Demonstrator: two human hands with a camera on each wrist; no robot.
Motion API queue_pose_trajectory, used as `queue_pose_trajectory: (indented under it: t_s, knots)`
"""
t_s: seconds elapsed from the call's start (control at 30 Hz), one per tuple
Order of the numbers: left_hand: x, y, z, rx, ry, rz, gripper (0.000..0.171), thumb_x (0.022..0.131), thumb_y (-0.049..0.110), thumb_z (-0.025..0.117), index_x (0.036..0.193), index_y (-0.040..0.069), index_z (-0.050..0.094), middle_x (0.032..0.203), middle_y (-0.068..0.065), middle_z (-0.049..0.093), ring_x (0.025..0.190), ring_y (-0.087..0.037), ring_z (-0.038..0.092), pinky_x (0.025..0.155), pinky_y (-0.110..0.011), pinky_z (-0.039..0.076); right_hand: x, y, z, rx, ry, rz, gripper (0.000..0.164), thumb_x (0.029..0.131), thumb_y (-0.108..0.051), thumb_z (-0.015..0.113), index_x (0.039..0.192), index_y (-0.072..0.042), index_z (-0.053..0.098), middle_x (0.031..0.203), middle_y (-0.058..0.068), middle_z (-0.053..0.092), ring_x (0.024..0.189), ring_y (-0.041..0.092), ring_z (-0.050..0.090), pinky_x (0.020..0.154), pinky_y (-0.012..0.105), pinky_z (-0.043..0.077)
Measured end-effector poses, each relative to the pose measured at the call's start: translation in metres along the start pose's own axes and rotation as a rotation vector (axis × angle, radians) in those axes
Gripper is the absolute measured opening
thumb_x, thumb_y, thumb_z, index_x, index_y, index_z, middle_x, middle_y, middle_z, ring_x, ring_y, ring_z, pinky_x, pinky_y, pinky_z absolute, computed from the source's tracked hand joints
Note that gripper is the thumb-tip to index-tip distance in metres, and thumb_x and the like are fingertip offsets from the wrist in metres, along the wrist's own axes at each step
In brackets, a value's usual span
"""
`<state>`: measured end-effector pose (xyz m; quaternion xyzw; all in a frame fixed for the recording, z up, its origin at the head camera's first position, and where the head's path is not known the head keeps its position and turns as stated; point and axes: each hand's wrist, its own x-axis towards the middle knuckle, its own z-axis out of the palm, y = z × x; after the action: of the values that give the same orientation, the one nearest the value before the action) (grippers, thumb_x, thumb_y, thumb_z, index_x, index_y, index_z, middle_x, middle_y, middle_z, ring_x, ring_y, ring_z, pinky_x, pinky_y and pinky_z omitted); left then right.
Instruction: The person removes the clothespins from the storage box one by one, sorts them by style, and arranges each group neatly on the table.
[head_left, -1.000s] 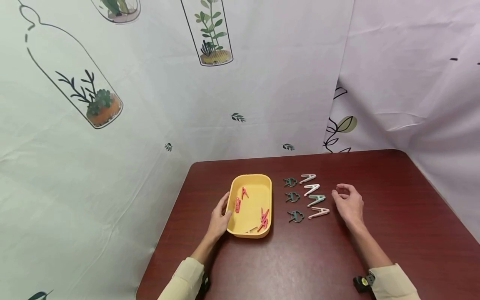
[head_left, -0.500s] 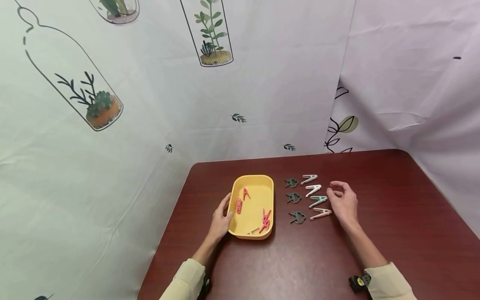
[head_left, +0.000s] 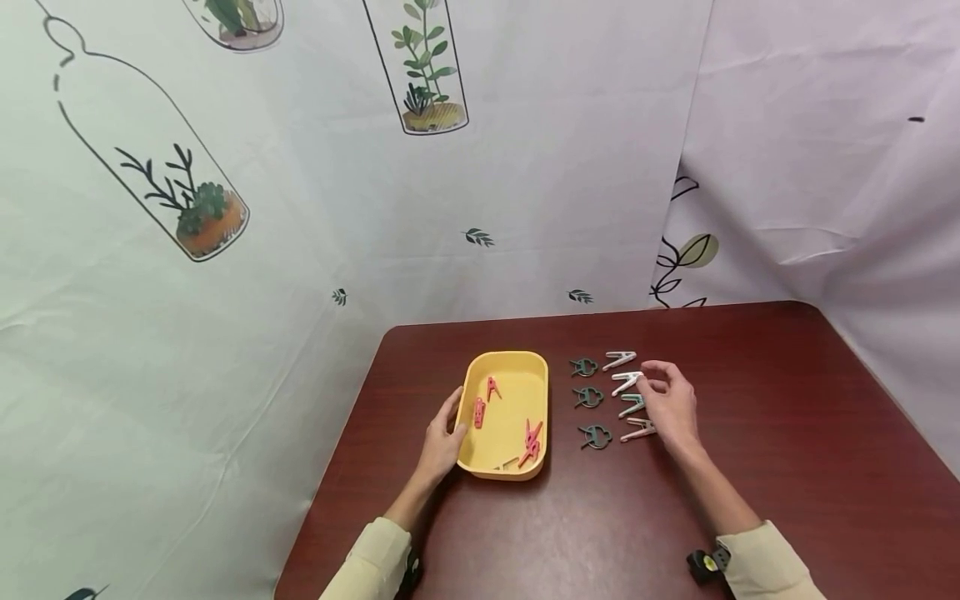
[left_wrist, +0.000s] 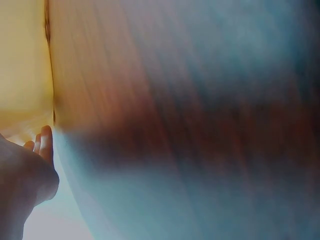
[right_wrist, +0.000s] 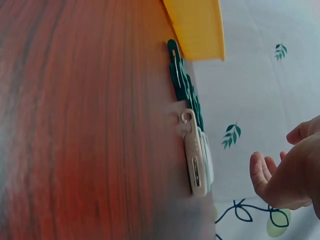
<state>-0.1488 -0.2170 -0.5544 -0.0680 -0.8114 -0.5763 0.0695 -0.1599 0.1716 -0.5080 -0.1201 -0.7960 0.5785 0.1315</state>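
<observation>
My left hand (head_left: 441, 437) holds the left side of a yellow plastic tray (head_left: 546, 400), thumb at the rim and fingers along the outer wall. Pink clothespins (head_left: 478, 412) and a beige one (head_left: 506, 463) lie inside it. My right hand (head_left: 670, 408) is over the right ends of a column of clothespins, thumb and forefinger apart, nothing between them. That column runs from two white clothespins (head_left: 619, 359) through a mint green clothespin (head_left: 631, 406) to a beige clothespin (right_wrist: 195, 159). In the right wrist view the right hand (right_wrist: 290, 175) is raised off the tabletop.
Between the tray and the clothespins, three dark green round clips (head_left: 588, 397) form another column. Everything sits on a dark red-brown table (head_left: 570, 533). A pale printed cloth (head_left: 540, 183) hangs behind its far edge and along the sides.
My right hand has moved left from beside the clothespins to over their right ends, covering parts of the mint green and beige ones. The left hand stays at the tray.
</observation>
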Motion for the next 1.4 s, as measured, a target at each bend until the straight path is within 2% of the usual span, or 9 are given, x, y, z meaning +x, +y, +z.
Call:
queue_pose_trajectory:
  t_s: [0.03, 0.27, 0.37, 0.53, 0.73, 0.9, 1.0, 1.2, 1.4]
  knots:
    - [0.001, -0.005, 0.000, 0.003, -0.003, -0.006, 0.069, 0.097, -0.012, 0.054, 0.161, 0.009, 0.046, 0.155, -0.023, 0.054, 0.128, -0.038, 0.061, 0.092, -0.035, 0.055, 0.000, -0.001, 0.002, 0.012, -0.008, -0.003, 0.031, 0.101, -0.015, 0.066, 0.131, -0.007, 0.067, 0.115, 0.023, 0.076, 0.085, 0.003, 0.068, 0.071, 0.019, 0.045]
    - [0.002, -0.005, -0.001, 0.001, -0.001, -0.010, 0.068, 0.097, -0.012, 0.055, 0.161, 0.009, 0.046, 0.156, -0.022, 0.053, 0.130, -0.037, 0.060, 0.093, -0.038, 0.055, -0.006, -0.013, 0.022, 0.141, -0.118, -0.067, 0.032, 0.101, -0.006, 0.065, 0.132, -0.002, 0.066, 0.122, 0.029, 0.071, 0.082, -0.001, 0.068, 0.067, 0.019, 0.053]
    - [0.001, -0.005, -0.001, 0.001, 0.005, -0.009, 0.068, 0.097, -0.012, 0.056, 0.161, 0.009, 0.046, 0.155, -0.022, 0.054, 0.130, -0.037, 0.060, 0.093, -0.039, 0.055, -0.009, -0.019, 0.032, 0.153, -0.205, -0.151, 0.032, 0.101, -0.004, 0.067, 0.133, 0.000, 0.067, 0.125, 0.026, 0.071, 0.095, 0.012, 0.072, 0.072, 0.018, 0.053]
    - [0.001, -0.005, 0.001, 0.006, 0.015, 0.010, 0.067, 0.096, -0.015, 0.055, 0.160, 0.003, 0.045, 0.153, -0.025, 0.054, 0.127, -0.040, 0.061, 0.091, -0.042, 0.056, -0.016, -0.030, 0.051, 0.084, -0.385, -0.284, 0.032, 0.100, -0.005, 0.072, 0.132, -0.001, 0.070, 0.121, 0.020, 0.074, 0.103, 0.033, 0.073, 0.080, 0.025, 0.056]
    - [-0.001, 0.010, 0.001, 0.018, 0.015, 0.015, 0.066, 0.095, -0.018, 0.053, 0.159, -0.004, 0.044, 0.150, -0.032, 0.054, 0.125, -0.046, 0.061, 0.089, -0.042, 0.056, -0.026, -0.042, 0.075, 0.012, -0.602, -0.394, 0.033, 0.098, -0.007, 0.074, 0.130, 0.000, 0.072, 0.122, 0.018, 0.075, 0.105, 0.033, 0.073, 0.090, 0.045, 0.059]
    - [-0.007, 0.030, -0.002, -0.008, -0.002, 0.024, 0.064, 0.095, -0.017, 0.053, 0.157, -0.006, 0.044, 0.149, -0.033, 0.054, 0.124, -0.047, 0.061, 0.089, -0.039, 0.057, -0.035, -0.046, 0.094, -0.093, -0.779, -0.547, 0.028, 0.097, -0.006, 0.074, 0.125, -0.002, 0.076, 0.120, 0.013, 0.076, 0.102, 0.035, 0.071, 0.090, 0.052, 0.057]
    - [-0.008, 0.034, -0.003, -0.014, -0.005, 0.025, 0.064, 0.094, -0.017, 0.053, 0.157, -0.006, 0.044, 0.149, -0.033, 0.054, 0.124, -0.047, 0.061, 0.089, -0.039, 0.057, -0.041, -0.046, 0.106, -0.149, -0.852, -0.610, 0.026, 0.097, -0.007, 0.075, 0.122, -0.003, 0.077, 0.118, 0.011, 0.077, 0.103, 0.032, 0.071, 0.089, 0.050, 0.058]
    - [-0.007, 0.032, -0.003, -0.017, -0.006, 0.023, 0.064, 0.095, -0.016, 0.053, 0.157, -0.006, 0.044, 0.150, -0.033, 0.054, 0.128, -0.045, 0.059, 0.093, -0.039, 0.055, -0.050, -0.047, 0.128, -0.151, -0.986, -0.589, 0.026, 0.095, 0.002, 0.072, 0.120, 0.007, 0.075, 0.116, 0.018, 0.077, 0.105, 0.031, 0.074, 0.089, 0.040, 0.059]
    - [-0.007, 0.033, -0.002, -0.014, 0.002, 0.025, 0.064, 0.094, -0.017, 0.054, 0.157, -0.006, 0.045, 0.149, -0.033, 0.054, 0.127, -0.046, 0.060, 0.094, -0.035, 0.054, -0.055, -0.050, 0.141, -0.180, -1.057, -0.571, 0.024, 0.092, 0.006, 0.072, 0.116, 0.008, 0.076, 0.111, 0.018, 0.078, 0.087, 0.025, 0.076, 0.071, 0.026, 0.059]
